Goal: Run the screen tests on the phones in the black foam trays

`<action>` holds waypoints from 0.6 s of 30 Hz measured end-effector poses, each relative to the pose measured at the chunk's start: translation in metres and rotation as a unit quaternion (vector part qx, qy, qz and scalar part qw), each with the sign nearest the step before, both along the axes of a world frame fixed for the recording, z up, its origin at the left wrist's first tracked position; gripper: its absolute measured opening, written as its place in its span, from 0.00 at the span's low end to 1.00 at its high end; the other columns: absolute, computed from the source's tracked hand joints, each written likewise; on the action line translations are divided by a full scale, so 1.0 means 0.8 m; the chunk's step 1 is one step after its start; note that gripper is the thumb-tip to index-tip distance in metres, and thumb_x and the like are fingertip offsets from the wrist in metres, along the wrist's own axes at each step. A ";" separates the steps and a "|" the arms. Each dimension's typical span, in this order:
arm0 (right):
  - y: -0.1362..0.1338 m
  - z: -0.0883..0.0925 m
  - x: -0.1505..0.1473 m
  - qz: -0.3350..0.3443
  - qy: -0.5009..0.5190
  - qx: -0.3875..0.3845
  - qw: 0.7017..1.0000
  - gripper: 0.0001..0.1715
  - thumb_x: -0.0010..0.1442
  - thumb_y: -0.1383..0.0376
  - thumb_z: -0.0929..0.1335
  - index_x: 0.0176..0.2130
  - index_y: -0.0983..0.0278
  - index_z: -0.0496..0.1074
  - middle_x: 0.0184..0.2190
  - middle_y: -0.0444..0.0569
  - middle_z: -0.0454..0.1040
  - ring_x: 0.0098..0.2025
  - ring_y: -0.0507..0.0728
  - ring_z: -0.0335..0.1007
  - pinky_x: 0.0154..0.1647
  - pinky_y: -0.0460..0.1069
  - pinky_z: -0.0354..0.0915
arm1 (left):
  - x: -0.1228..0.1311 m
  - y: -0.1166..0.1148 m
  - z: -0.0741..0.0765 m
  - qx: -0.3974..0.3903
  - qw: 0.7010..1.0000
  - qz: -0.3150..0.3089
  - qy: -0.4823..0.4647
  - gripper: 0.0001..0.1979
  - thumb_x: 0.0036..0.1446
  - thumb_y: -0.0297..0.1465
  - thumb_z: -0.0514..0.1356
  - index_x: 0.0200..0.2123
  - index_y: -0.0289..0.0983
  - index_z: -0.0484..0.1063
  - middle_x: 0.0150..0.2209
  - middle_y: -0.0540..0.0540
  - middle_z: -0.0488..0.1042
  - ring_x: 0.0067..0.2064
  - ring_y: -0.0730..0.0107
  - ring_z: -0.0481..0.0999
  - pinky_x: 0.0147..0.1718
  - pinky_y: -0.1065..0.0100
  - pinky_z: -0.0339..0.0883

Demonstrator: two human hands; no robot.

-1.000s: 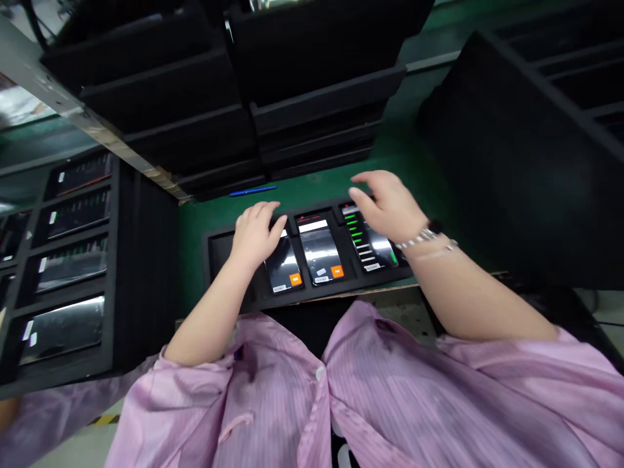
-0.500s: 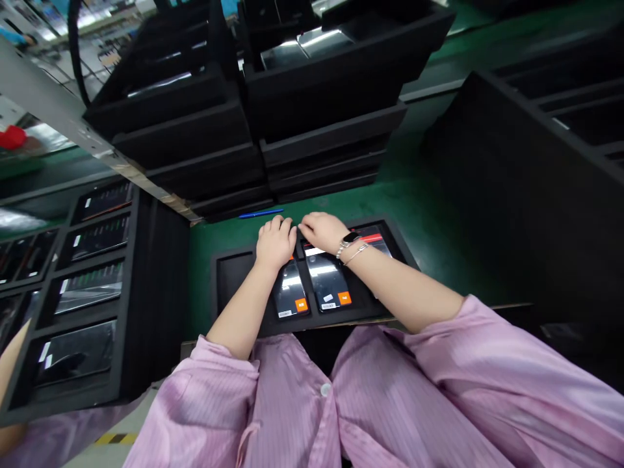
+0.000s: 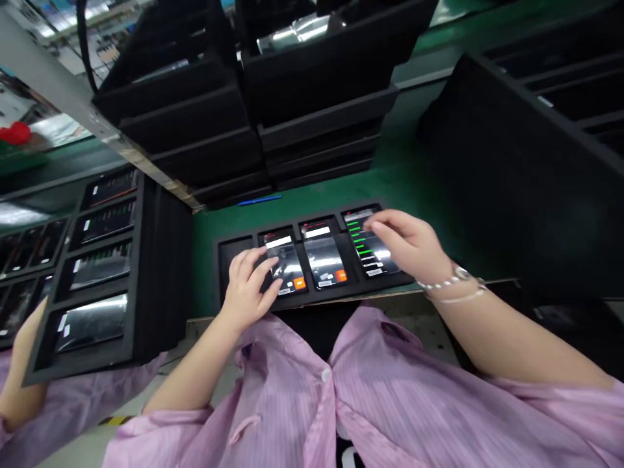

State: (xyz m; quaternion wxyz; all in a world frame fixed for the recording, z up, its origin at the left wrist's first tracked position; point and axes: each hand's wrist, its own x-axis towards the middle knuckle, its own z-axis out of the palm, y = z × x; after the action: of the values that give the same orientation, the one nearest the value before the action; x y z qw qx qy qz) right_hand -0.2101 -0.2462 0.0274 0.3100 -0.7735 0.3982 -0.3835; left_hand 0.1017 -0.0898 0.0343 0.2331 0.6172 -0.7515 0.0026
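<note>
A black tray (image 3: 233,242) with several compartments lies before me on the green bench, three phones in it. My left hand (image 3: 251,283) is open, fingers spread over the left edge of the left phone (image 3: 291,263), which has an orange label and a lit white bar. Beside it, the middle phone (image 3: 324,260) shows a similar bar and label. Over the right phone (image 3: 363,244), lit with green lines, hovers my right hand (image 3: 412,246). Its fingers are loosely bent, slightly blurred, with nothing visible in them.
Stacked black trays (image 3: 316,117) rise behind the bench, with a blue pen (image 3: 260,200) in front. On the left, another person's arm (image 3: 29,344) is beside a black tray of phones (image 3: 130,325). A large black tray (image 3: 517,175) stands tilted on the right.
My hands have moved apart from the tray's far edge. The left came back toward me, and the right moved rightward. All three phone screens are now uncovered, with bars and green lines showing.
</note>
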 end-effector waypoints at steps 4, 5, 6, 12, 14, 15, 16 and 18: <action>0.049 -0.026 -0.038 0.006 -0.005 -0.052 0.999 0.11 0.71 0.59 0.65 0.42 0.60 0.75 0.40 0.50 0.78 0.45 0.62 0.75 0.48 0.57 0.72 | -0.001 0.051 -0.016 0.068 0.995 0.062 0.033 0.21 0.68 0.40 0.57 0.61 0.42 0.66 0.65 0.37 0.65 0.67 0.50 0.63 0.66 0.46 0.61; 0.057 -0.034 -0.041 0.000 0.003 -0.077 0.997 0.11 0.71 0.60 0.65 0.44 0.60 0.76 0.41 0.51 0.78 0.47 0.62 0.75 0.50 0.58 0.72 | -0.003 0.056 -0.024 0.074 0.993 0.077 0.048 0.21 0.68 0.39 0.57 0.61 0.42 0.66 0.65 0.37 0.66 0.67 0.52 0.64 0.66 0.47 0.62; 0.062 -0.042 -0.044 -0.009 0.013 -0.093 0.996 0.11 0.71 0.60 0.65 0.45 0.61 0.76 0.42 0.51 0.78 0.49 0.63 0.74 0.52 0.60 0.72 | -0.005 0.058 -0.032 0.077 0.991 0.090 0.061 0.21 0.68 0.39 0.57 0.61 0.42 0.66 0.64 0.37 0.67 0.66 0.53 0.65 0.65 0.48 0.62; 0.070 -0.068 -0.056 -0.039 0.066 -0.103 0.992 0.12 0.71 0.61 0.63 0.44 0.60 0.76 0.43 0.51 0.79 0.54 0.64 0.74 0.57 0.63 0.70 | -0.029 0.061 -0.065 0.125 0.984 0.123 -0.016 0.24 0.69 0.42 0.54 0.63 0.39 0.65 0.67 0.36 0.66 0.66 0.46 0.67 0.62 0.46 0.63; 0.068 -0.075 -0.059 -0.033 0.100 -0.117 0.988 0.13 0.71 0.61 0.62 0.43 0.60 0.75 0.43 0.52 0.80 0.54 0.66 0.74 0.58 0.65 0.69 | -0.034 0.062 -0.066 0.129 0.983 0.123 -0.037 0.24 0.70 0.42 0.53 0.64 0.37 0.65 0.67 0.36 0.66 0.65 0.46 0.68 0.61 0.47 0.64; 0.068 -0.077 -0.059 -0.032 0.117 -0.125 0.985 0.13 0.71 0.61 0.62 0.42 0.61 0.75 0.43 0.52 0.80 0.54 0.67 0.74 0.58 0.67 0.69 | -0.035 0.062 -0.066 0.130 0.983 0.124 -0.040 0.25 0.70 0.42 0.52 0.64 0.36 0.64 0.67 0.36 0.66 0.65 0.47 0.68 0.61 0.48 0.64; 0.069 -0.078 -0.058 -0.033 0.132 -0.133 0.982 0.13 0.70 0.61 0.62 0.42 0.62 0.75 0.43 0.53 0.79 0.54 0.68 0.74 0.58 0.68 0.68 | -0.037 0.063 -0.065 0.130 0.983 0.125 -0.041 0.26 0.70 0.43 0.52 0.64 0.36 0.64 0.67 0.35 0.66 0.65 0.47 0.68 0.61 0.49 0.63; 0.075 -0.076 -0.049 -0.027 0.141 -0.144 0.979 0.12 0.71 0.62 0.62 0.44 0.62 0.74 0.44 0.54 0.79 0.55 0.69 0.73 0.59 0.70 0.67 | -0.038 0.064 -0.064 0.131 0.982 0.126 -0.039 0.26 0.70 0.43 0.53 0.64 0.35 0.64 0.66 0.36 0.67 0.65 0.49 0.68 0.61 0.50 0.63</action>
State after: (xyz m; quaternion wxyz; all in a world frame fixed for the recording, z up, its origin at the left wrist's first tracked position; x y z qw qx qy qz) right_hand -0.2496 -0.1866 -0.0331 0.1258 -0.8452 0.3993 -0.3322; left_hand 0.0715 -0.0385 -0.0169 0.1182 0.7318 -0.6699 -0.0423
